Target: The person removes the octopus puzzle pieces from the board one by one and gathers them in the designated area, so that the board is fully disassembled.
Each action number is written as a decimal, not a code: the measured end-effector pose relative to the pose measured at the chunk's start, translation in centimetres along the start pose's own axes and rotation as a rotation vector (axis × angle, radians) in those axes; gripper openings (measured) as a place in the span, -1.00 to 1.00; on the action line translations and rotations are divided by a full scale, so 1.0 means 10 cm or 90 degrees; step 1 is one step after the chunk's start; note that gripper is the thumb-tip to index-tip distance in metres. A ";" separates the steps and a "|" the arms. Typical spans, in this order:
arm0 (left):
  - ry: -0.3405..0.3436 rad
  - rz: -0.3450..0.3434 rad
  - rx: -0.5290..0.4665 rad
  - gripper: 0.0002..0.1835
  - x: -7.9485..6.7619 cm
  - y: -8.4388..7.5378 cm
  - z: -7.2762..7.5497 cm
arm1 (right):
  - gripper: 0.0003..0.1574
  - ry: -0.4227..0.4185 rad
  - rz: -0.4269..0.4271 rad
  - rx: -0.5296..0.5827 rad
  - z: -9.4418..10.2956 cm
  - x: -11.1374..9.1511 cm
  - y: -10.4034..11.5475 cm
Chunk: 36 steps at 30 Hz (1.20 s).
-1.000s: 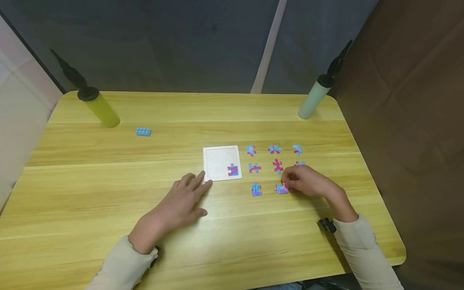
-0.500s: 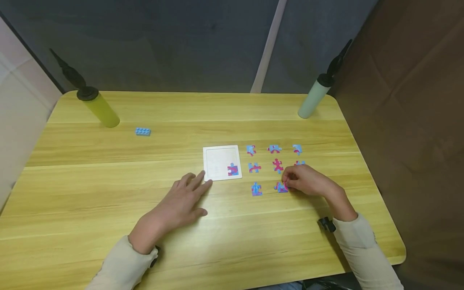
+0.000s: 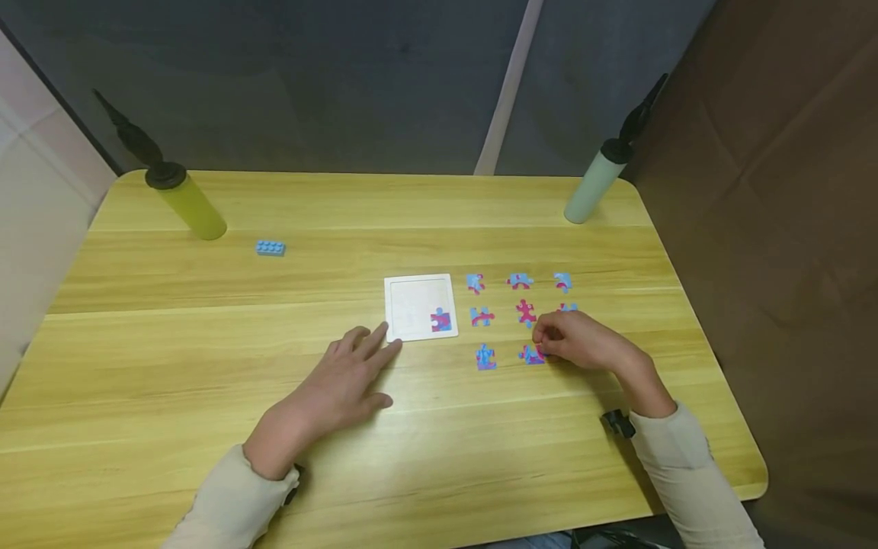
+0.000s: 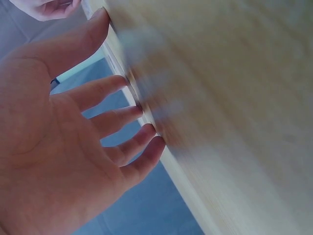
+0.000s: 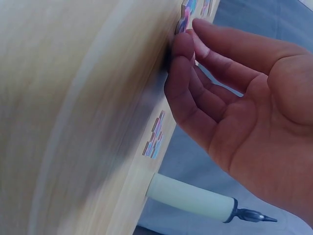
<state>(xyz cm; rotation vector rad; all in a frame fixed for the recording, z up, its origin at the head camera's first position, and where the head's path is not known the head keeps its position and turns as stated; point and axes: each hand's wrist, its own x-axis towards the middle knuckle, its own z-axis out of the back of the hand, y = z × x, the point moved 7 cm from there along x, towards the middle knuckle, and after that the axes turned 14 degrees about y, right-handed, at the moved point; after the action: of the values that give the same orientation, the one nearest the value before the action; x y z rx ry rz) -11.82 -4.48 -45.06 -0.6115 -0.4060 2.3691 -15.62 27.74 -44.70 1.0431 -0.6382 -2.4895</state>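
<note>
A white square puzzle tray (image 3: 411, 309) lies mid-table, with a pink, purple and blue jigsaw piece (image 3: 440, 320) in its near right corner. My left hand (image 3: 343, 377) rests with fingers spread, two fingertips right at the tray's near left corner. In the left wrist view the left hand's (image 4: 83, 132) fingers reach down to the tabletop. My right hand (image 3: 579, 341) pinches a blue and pink jigsaw piece (image 3: 530, 354) by its right side. Its thumb and fingertips meet at that piece in the right wrist view, where the right hand (image 5: 234, 93) has its other fingers curled.
Several jigsaw pieces lie in rows right of the tray, among them a pink one (image 3: 525, 313) and a blue one (image 3: 485, 357); one piece (image 3: 568, 308) is partly covered by the right hand. A blue toy brick (image 3: 270, 248), a yellow pump (image 3: 195, 210) and a pale green pump (image 3: 593, 187) stand farther back.
The pinched jigsaw piece has shifted and turned slightly at the right fingertips. Both hands stay in nearly the same places.
</note>
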 end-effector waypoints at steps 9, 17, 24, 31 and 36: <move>0.002 -0.002 -0.008 -0.15 0.00 -0.01 0.01 | -0.91 0.001 0.000 -0.007 0.00 0.00 0.03; 0.003 -0.001 -0.006 -0.15 0.00 0.00 0.02 | -0.89 -0.004 -0.006 -0.008 0.03 -0.02 0.02; 0.004 -0.001 -0.001 -0.14 0.00 0.01 0.04 | -0.87 -0.065 0.002 -0.025 0.22 -0.02 0.16; -0.001 -0.003 0.000 -0.14 0.00 0.01 0.04 | -0.79 -0.107 0.041 -0.046 0.40 0.10 0.40; -0.001 -0.002 -0.007 -0.15 -0.01 0.00 0.01 | -0.72 -0.113 0.057 -0.067 0.41 0.26 0.57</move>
<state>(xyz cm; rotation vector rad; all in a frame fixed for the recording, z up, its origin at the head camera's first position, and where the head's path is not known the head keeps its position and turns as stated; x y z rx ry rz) -11.84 -4.58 -44.94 -0.6139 -0.4199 2.3658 -19.52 22.81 -40.57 0.7460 -0.5835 -2.5248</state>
